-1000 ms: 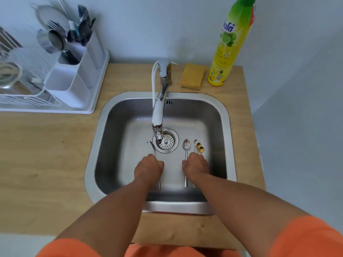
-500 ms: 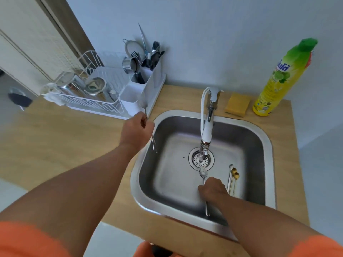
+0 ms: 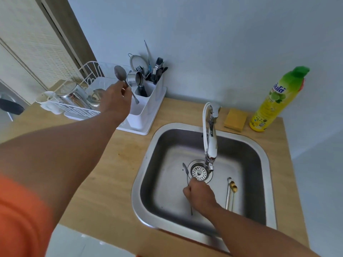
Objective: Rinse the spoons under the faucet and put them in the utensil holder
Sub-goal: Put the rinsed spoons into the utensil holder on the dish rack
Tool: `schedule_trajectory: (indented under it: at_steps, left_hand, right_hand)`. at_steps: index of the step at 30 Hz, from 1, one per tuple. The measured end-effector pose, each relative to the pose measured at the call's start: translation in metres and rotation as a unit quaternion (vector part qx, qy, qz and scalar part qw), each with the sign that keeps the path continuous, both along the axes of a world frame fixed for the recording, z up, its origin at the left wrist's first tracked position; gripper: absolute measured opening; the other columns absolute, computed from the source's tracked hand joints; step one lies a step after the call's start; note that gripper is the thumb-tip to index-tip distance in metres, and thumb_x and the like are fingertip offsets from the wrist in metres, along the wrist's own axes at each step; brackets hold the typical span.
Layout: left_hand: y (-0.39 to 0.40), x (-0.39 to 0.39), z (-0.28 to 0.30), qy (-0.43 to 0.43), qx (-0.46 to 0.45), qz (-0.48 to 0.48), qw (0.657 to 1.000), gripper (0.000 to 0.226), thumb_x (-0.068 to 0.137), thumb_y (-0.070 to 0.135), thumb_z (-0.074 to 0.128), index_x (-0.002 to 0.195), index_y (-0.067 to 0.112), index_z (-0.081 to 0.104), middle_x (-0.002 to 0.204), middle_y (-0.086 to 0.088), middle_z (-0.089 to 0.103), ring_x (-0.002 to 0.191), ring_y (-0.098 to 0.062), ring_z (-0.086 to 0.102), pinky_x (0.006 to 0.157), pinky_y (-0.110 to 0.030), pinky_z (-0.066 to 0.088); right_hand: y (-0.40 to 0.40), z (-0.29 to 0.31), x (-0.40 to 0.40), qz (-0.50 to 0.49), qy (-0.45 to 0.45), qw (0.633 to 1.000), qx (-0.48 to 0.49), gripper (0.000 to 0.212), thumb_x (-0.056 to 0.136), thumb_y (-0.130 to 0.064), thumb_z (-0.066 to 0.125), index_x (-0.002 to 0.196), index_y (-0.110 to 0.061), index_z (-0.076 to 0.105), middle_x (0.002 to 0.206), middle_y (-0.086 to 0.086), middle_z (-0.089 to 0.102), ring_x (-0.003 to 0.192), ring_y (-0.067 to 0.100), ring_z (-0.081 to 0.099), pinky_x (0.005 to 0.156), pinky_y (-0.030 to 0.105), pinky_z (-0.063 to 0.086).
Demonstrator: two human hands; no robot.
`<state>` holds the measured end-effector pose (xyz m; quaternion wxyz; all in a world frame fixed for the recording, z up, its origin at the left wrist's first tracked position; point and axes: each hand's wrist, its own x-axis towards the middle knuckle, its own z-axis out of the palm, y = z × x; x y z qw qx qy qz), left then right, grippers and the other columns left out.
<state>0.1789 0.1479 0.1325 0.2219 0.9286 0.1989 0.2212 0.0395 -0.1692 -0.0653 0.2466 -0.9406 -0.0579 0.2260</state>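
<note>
left hand (image 3: 115, 101) grips spoon (image 3: 120, 73) | right hand (image 3: 199, 194) grips sink spoon (image 3: 186, 171)

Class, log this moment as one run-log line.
left hand: holds spoon by utensil holder | right hand: grips spoon in sink | sink: slim spoons waiting

Left hand (image 3: 115, 101) carried spoon (image 3: 122, 77) to holder (image 3: 146, 106).

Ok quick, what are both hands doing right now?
Left hand: holding a spoon by the utensil holder.
Right hand: holding another spoon in the sink.
</note>
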Motion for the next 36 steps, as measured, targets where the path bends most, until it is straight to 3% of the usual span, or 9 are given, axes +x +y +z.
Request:
schedule_trajectory:
  at_steps: [3, 8, 10, 15, 19, 27, 32, 36]
  left_hand:
    - [0.004, -0.001, -0.013, 0.038, 0.006, 0.003, 0.999, 0.029, 0.102, 0.038, 0.048, 0.107, 0.016, 0.066, 0.108, -0.012, 0.069, 0.097, -0.037, 0.063, 0.080, -0.047, 0.050]
    - [0.009, -0.010, -0.037, 0.092, 0.006, 0.007, 0.996, 0.025, 0.099, 0.031, 0.049, 0.102, 0.013, 0.066, 0.102, -0.014, 0.064, 0.086, -0.030, 0.049, 0.070, -0.043, 0.040]
    - [0.009, -0.012, -0.043, 0.097, -0.010, 0.004, 0.995, 0.022, 0.098, 0.029, 0.052, 0.103, 0.014, 0.067, 0.103, -0.013, 0.063, 0.086, -0.030, 0.054, 0.068, -0.042, 0.041]
    - [0.007, -0.019, -0.051, 0.050, -0.058, 0.012, 0.997, 0.004, 0.094, 0.027, 0.060, 0.094, 0.024, 0.059, 0.101, -0.001, 0.062, 0.081, -0.024, 0.058, 0.065, -0.037, 0.041]
    - [0.006, -0.037, -0.064, 0.009, -0.112, 0.021, 0.993, 0.009, 0.094, 0.030, 0.061, 0.095, 0.031, 0.052, 0.097, 0.009, 0.057, 0.081, -0.017, 0.055, 0.069, -0.034, 0.039]
    - [0.014, -0.084, -0.099, 0.084, -0.127, -0.029, 0.988, 0.010, 0.093, 0.032, 0.060, 0.095, 0.030, 0.051, 0.077, 0.017, 0.057, 0.076, -0.016, 0.056, 0.064, -0.030, 0.036]
    - [0.018, -0.103, -0.116, 0.138, -0.097, -0.067, 0.983, 0.012, 0.093, 0.034, 0.059, 0.104, 0.029, 0.057, 0.086, 0.014, 0.065, 0.083, -0.017, 0.061, 0.068, -0.031, 0.042]
    - [0.016, -0.106, -0.119, 0.179, -0.071, -0.097, 0.976, 0.016, 0.094, 0.036, 0.057, 0.109, 0.030, 0.057, 0.089, 0.016, 0.066, 0.086, -0.017, 0.062, 0.071, -0.032, 0.042]
  right_hand:
    - [0.023, 0.021, 0.008, -0.011, -0.051, 0.997, 0.054, 0.015, 0.089, -0.032, 0.051, 0.083, -0.020, 0.048, 0.076, -0.001, 0.060, 0.072, 0.027, 0.056, 0.061, 0.033, 0.037]
    - [0.072, 0.076, 0.039, -0.051, -0.136, 0.974, 0.175, 0.014, 0.096, -0.026, 0.057, 0.087, -0.015, 0.056, 0.076, 0.001, 0.063, 0.075, 0.031, 0.061, 0.064, 0.040, 0.046]
    - [0.091, 0.102, 0.059, -0.063, -0.184, 0.958, 0.209, 0.014, 0.097, -0.025, 0.059, 0.087, -0.014, 0.057, 0.071, -0.005, 0.058, 0.073, 0.026, 0.059, 0.065, 0.038, 0.045]
    - [0.139, 0.166, 0.119, -0.077, -0.280, 0.921, 0.259, 0.012, 0.096, -0.025, 0.059, 0.086, -0.020, 0.057, 0.069, -0.010, 0.056, 0.067, 0.018, 0.056, 0.060, 0.031, 0.038]
    - [0.171, 0.198, 0.157, -0.085, -0.320, 0.908, 0.256, 0.012, 0.098, -0.029, 0.058, 0.088, -0.021, 0.058, 0.070, -0.011, 0.059, 0.069, 0.019, 0.059, 0.059, 0.033, 0.044]
    - [0.207, 0.187, 0.180, -0.088, -0.261, 0.936, 0.220, 0.014, 0.098, -0.030, 0.055, 0.088, -0.022, 0.059, 0.082, -0.002, 0.068, 0.079, 0.025, 0.061, 0.064, 0.034, 0.044]
    - [0.214, 0.161, 0.174, -0.044, -0.197, 0.969, 0.139, 0.016, 0.101, -0.030, 0.049, 0.093, -0.025, 0.062, 0.095, 0.000, 0.070, 0.086, 0.026, 0.062, 0.066, 0.032, 0.041]
    - [0.213, 0.151, 0.165, -0.054, -0.206, 0.967, 0.136, 0.017, 0.102, -0.026, 0.046, 0.092, -0.024, 0.060, 0.088, -0.003, 0.063, 0.081, 0.026, 0.058, 0.061, 0.031, 0.036]
